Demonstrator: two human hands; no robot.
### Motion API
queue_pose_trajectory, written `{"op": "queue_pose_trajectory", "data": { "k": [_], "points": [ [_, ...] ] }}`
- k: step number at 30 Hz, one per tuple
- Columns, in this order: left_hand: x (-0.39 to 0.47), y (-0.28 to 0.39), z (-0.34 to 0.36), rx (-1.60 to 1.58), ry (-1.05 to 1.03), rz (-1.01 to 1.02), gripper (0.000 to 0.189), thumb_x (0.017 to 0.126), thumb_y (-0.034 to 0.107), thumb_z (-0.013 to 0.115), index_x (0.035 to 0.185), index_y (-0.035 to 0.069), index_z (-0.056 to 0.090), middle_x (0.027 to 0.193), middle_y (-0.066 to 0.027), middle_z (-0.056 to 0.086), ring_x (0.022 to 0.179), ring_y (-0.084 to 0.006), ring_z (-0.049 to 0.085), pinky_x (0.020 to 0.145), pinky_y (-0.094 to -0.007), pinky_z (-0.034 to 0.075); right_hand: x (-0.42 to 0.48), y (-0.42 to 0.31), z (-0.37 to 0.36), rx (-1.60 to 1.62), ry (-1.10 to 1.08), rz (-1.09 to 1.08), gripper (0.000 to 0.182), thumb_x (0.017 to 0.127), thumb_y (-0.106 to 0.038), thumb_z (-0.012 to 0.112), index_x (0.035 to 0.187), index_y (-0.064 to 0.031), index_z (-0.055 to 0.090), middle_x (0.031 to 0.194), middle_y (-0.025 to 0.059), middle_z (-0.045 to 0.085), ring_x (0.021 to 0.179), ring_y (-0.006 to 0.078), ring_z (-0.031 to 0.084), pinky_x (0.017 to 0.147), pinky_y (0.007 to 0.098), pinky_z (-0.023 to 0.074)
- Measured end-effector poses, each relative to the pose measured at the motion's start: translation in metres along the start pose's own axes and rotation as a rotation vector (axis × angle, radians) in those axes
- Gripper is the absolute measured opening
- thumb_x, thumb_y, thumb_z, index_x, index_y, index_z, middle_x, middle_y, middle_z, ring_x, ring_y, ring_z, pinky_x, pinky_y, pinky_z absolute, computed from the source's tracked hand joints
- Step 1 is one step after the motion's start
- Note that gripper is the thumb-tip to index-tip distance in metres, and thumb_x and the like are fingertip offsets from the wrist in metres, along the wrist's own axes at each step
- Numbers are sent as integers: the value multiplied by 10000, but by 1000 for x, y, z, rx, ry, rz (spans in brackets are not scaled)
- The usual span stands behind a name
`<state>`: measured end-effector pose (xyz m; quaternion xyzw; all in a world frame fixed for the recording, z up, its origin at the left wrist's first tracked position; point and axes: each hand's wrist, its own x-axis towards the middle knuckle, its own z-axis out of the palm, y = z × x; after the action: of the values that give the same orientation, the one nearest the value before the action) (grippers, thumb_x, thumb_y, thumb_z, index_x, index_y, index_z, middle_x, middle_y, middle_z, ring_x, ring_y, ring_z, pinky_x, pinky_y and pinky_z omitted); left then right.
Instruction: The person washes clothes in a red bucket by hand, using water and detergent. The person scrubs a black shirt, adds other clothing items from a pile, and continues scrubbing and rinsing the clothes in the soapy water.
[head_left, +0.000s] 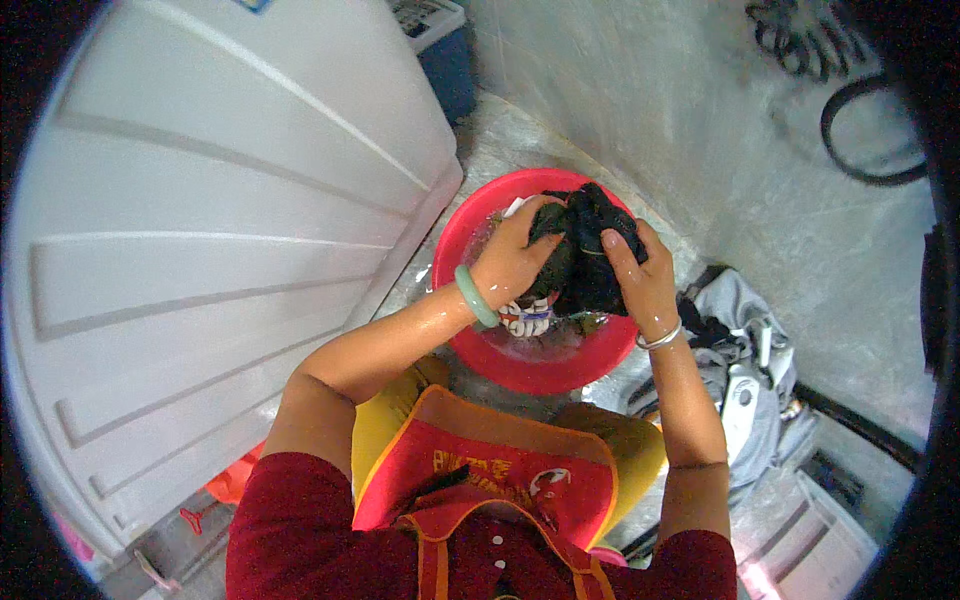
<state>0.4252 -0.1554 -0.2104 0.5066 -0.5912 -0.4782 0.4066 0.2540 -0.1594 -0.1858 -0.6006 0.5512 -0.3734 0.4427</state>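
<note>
A red round plastic basin (536, 379) stands on the floor before me, with water in it. Bunched dark wet cloth (592, 281) rises above its middle, gripped from both sides. My left hand (514, 251), a green bangle at its wrist, holds the cloth's left part between thumb and fingers. On the right side my right hand (646, 281) pinches the same cloth, thumb on top; a silvery bangle circles that wrist. Below the left hand lies a piece of fabric with white lettering (527, 319), partly hidden by the wrist. Both forearms look wet.
A large ribbed white panel (247, 202) fills the left. Behind it stands a blue box (448, 71) with a pale lid. Grey clothes (739, 300) lie heaped right of the basin, a white object (739, 405) on them. A black loop (829, 124) is at upper right.
</note>
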Motion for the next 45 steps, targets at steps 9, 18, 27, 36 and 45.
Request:
{"op": "queue_pose_trajectory", "data": {
  "k": [9,18,27,36,45],
  "points": [
    [-11,160,-35,-213,42,-24,285,776,18,483,1060,12,452,976,-99,530,961,-183,490,856,-283,369,-13,-178,-44,-38,-17,18,276,781,-247,584,862,14,544,716,84,570,655,130,501,611,254,408],
    [-45,326,-54,-256,115,-37,326,759,4,493,1079,22,436,981,-119,542,945,-207,510,827,-298,392,-51,-328,-100,-148,-2,-62,308,788,-278,575,849,22,535,727,128,581,653,189,527,619,296,419],
    [-70,391,-67,-273,223,9,301,764,0,482,1061,36,449,947,-122,544,902,-209,505,812,-295,390,-66,-405,-112,-242,-5,-184,296,786,-276,577,789,15,526,683,131,557,626,209,520,598,315,411],
    [-58,398,-66,-291,224,-159,337,754,127,525,1058,-2,460,986,-212,536,958,-337,500,827,-349,385,-59,-423,-119,-230,-55,-110,382,761,-363,591,725,13,534,629,95,541,584,174,483,582,300,404],
    [-71,576,-143,-698,216,-169,356,779,108,517,1102,-5,418,940,-166,533,824,-238,539,683,-360,468,-43,-591,-146,-393,-74,-230,610,734,-450,588,931,124,519,893,211,577,838,237,532,760,322,407]
  ]
}}
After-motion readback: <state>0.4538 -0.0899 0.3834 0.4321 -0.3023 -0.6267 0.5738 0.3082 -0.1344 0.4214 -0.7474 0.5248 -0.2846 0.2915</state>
